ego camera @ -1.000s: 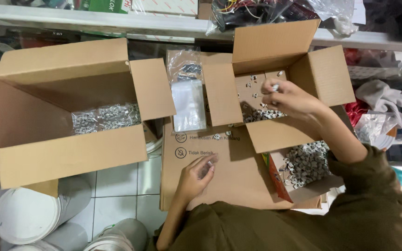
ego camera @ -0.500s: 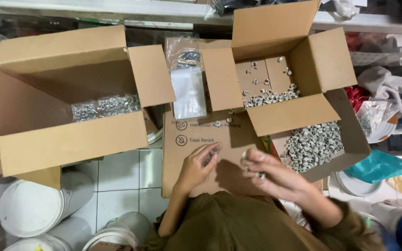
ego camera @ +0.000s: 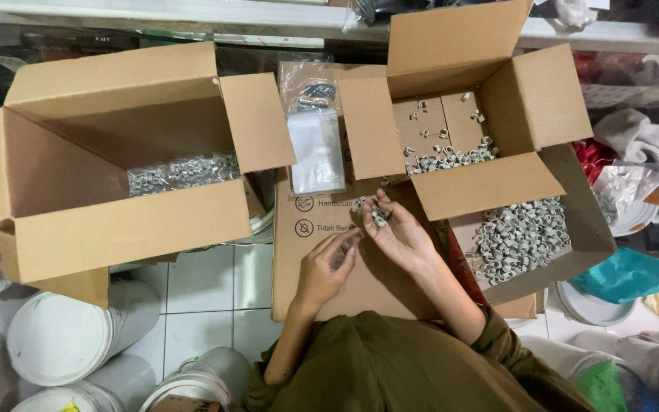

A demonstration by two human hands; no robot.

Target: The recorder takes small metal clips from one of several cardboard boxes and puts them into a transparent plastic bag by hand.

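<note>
Head view: both hands (ego camera: pixel 368 244) over small grey clips (ego camera: pixel 379 217) on flat cardboard (ego camera: pixel 306 282).

We list three plain brown cardboard boxes (ego camera: pixel 116 221), each holding pale grey clips (ego camera: pixel 524 233), and a brown cardboard sheet (ego camera: pixel 322 297) printed with small dark round symbols. We note an olive-green sleeve (ego camera: pixel 421 374), white tubs (ego camera: pixel 59 347) on white floor tiles (ego camera: pixel 207 282), and a teal bag (ego camera: pixel 623 275).
</note>
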